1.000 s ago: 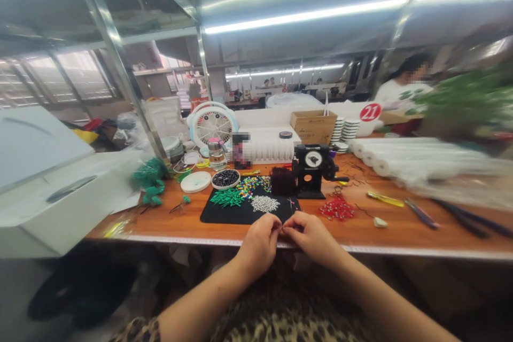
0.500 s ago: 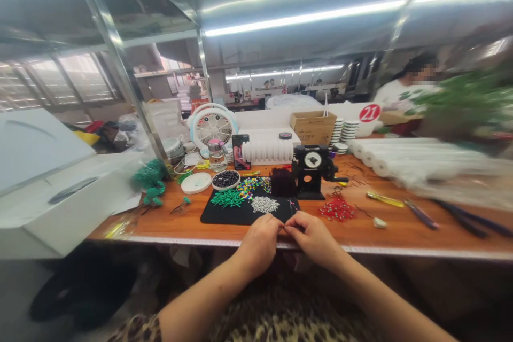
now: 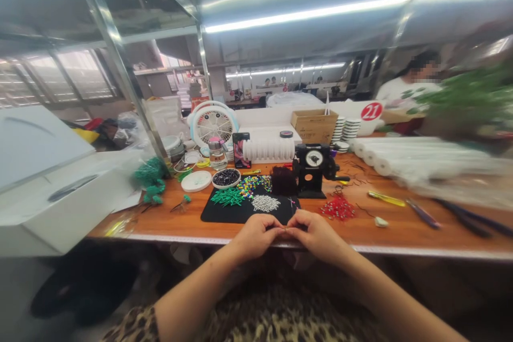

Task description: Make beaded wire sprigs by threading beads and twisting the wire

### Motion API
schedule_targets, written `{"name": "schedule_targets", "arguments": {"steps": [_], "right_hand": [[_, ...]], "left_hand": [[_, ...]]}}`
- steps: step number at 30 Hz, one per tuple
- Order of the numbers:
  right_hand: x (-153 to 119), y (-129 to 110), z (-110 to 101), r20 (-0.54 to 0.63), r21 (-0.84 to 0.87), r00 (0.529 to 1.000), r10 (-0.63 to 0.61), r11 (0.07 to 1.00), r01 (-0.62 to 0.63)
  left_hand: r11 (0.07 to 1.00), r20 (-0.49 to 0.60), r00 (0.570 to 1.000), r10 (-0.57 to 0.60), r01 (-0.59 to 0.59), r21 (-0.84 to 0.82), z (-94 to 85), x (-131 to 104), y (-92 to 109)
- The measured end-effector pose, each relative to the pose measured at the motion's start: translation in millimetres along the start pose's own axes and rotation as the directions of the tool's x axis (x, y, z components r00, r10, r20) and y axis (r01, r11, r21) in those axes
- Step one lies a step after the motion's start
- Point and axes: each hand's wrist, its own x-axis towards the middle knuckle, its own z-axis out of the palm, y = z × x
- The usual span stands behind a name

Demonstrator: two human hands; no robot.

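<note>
My left hand (image 3: 258, 235) and my right hand (image 3: 313, 232) meet fingertip to fingertip at the table's front edge. Both are closed in a pinch; whatever lies between the fingertips is too small to make out. Just beyond them is a black mat (image 3: 212, 212). On it lie silver beads (image 3: 265, 203), green tube-shaped pieces (image 3: 226, 197), multicoloured beads (image 3: 249, 186) and a bundle of dark thread (image 3: 282, 180). Right of the mat, a pile of red pieces with small silver parts (image 3: 337, 207) rests on the wooden table (image 3: 168, 219).
A black hand-cranked device (image 3: 312, 171) stands behind the mat. Left of it are a dish of black beads (image 3: 226, 178), a white lid (image 3: 196, 181) and a fan (image 3: 214, 125). A yellow cutter (image 3: 386, 199) and pliers (image 3: 460, 218) lie right. A person (image 3: 412, 88) sits beyond.
My left hand has turned so its thumb and fingertips now point toward the right hand's. Both hands remain together at the table edge; the objects on the table stay put.
</note>
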Motion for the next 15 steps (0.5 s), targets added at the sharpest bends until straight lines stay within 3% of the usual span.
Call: {"name": "schedule_targets", "arguments": {"steps": [9,15], "right_hand": [[0.3,4.5,-3.0,0.013,0.026,0.998,-0.058,0.998,0.058],[-2.5,7.5,2.1,-0.122,0.022,0.986,-0.111,0.993,0.114]], "left_hand": [[0.995,0.019,0.997,-0.075,0.076,-0.067,-1.1,3.5,-1.2],[0.985,0.037,0.992,-0.122,0.125,-0.116,-2.6,5.9,1.7]]}}
